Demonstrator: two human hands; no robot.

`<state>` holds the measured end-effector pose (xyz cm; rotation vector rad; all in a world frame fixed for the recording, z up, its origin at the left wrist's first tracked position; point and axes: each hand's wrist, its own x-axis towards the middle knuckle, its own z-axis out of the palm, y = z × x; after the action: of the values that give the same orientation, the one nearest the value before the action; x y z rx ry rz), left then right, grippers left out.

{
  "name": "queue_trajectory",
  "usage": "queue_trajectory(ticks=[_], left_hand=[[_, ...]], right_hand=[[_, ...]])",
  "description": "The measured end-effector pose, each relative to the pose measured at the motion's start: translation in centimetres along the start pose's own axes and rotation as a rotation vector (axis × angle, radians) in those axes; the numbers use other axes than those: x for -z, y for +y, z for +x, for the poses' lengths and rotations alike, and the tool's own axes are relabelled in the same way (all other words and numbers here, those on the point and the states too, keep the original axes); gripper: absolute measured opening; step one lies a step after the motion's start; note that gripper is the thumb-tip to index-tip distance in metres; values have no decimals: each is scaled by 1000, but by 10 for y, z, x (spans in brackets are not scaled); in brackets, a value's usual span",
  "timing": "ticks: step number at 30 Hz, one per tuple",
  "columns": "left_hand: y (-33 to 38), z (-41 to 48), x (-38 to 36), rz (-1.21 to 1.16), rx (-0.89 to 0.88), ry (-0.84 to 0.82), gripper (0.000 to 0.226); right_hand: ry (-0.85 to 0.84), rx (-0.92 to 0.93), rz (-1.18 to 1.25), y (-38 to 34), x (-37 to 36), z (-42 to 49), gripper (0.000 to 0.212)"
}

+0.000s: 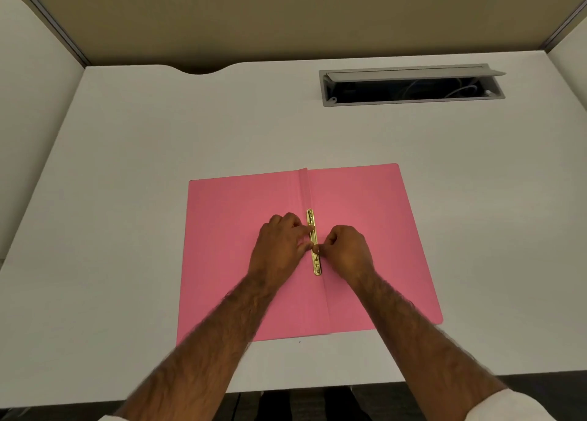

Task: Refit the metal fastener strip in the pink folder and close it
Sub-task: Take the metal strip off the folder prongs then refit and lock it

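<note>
The pink folder point(365, 230) lies open and flat on the white desk, spine running away from me. A gold metal fastener strip point(313, 227) lies along the spine fold near its middle. My left hand point(279, 246) rests on the left flap with its fingertips pressing the strip's left edge. My right hand point(347, 252) sits on the right flap and pinches a small part of the strip between thumb and forefinger. The middle of the strip is hidden by my fingers.
The white desk point(127, 198) is bounded by partition walls at the back and sides. An open grey cable tray point(409, 85) with wires inside is set into the desk at the back right. The desk's front edge is close to my body.
</note>
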<state>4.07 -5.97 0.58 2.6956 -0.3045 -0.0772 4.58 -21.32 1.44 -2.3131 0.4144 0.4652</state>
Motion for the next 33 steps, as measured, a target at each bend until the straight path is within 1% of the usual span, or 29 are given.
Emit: queue_trajectory(ticks=[2, 5, 6, 8, 10, 12, 13, 14, 16, 19, 25, 33], left_hand=[[3, -3, 0, 41, -4, -8, 35], [10, -4, 0, 105, -13, -45, 39], [12, -4, 1, 115, -14, -58, 40], [13, -4, 2, 127, -8, -69, 41], [13, -4, 2, 125, 3, -61, 38], [14, -3, 2, 121, 10, -59, 35], [14, -2, 2, 123, 9, -64, 35], [15, -2, 1, 124, 8, -70, 34], [16, -2, 1, 121, 9, -72, 35], [16, -1, 1, 135, 2, -77, 38], [15, -1, 1, 176, -1, -103, 41], [16, -1, 2, 218, -39, -109, 39]], right_hand=[[-68, -4, 13, -2, 6, 3, 14], [-189, -8, 84, 0, 16, 7, 3], [-206, 8, 97, 1, 19, 8, 4], [-154, 82, 97, 0, 22, 13, 7], [-61, 214, 71, -4, 23, 19, 14], [-59, 320, 87, -10, 23, 26, 28], [-74, 362, 81, -14, 22, 30, 31], [-89, 396, 64, -16, 21, 33, 30], [-119, 434, 12, -19, 20, 39, 21], [-138, 437, -32, -21, 20, 46, 11], [-74, 348, -51, -19, 24, 57, 7], [-23, 310, -124, -26, 16, 63, 15]])
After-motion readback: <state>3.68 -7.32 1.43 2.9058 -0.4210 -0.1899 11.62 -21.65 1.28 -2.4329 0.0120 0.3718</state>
